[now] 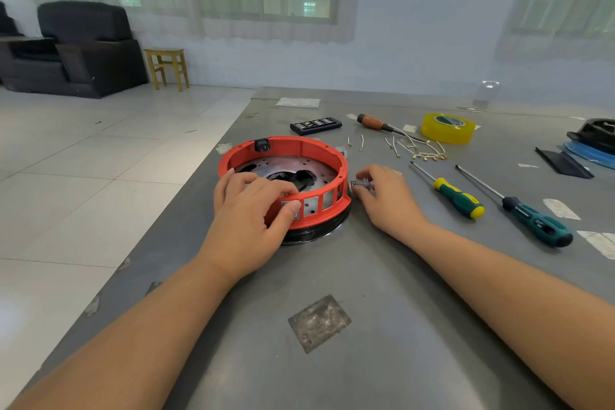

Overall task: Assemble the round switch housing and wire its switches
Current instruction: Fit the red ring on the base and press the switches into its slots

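Head view puts the round red plastic switch housing [286, 176] in front of me on the grey metal table [382, 293], near its left edge, seated on a black base with a perforated silver plate inside. A black switch [260, 145] already sits in the far wall of the ring. My left hand [248, 213] rests on the near rim, fingers curled over it and the thumb pressing the outer wall beside the row of rectangular slots. My right hand [382, 198] lies on the table just right of the housing, fingertips pinching a small clear switch part [361, 184] close to the rim. Farther right lie a yellow-and-green handled screwdriver [449, 191] and a teal-handled screwdriver [519, 208], apart from each other. Beyond them I see loose short wires with brass terminals [416, 148], a wooden-handled screwdriver [379, 125], a roll of yellow tape [447, 128] and a black bit case [315, 125].
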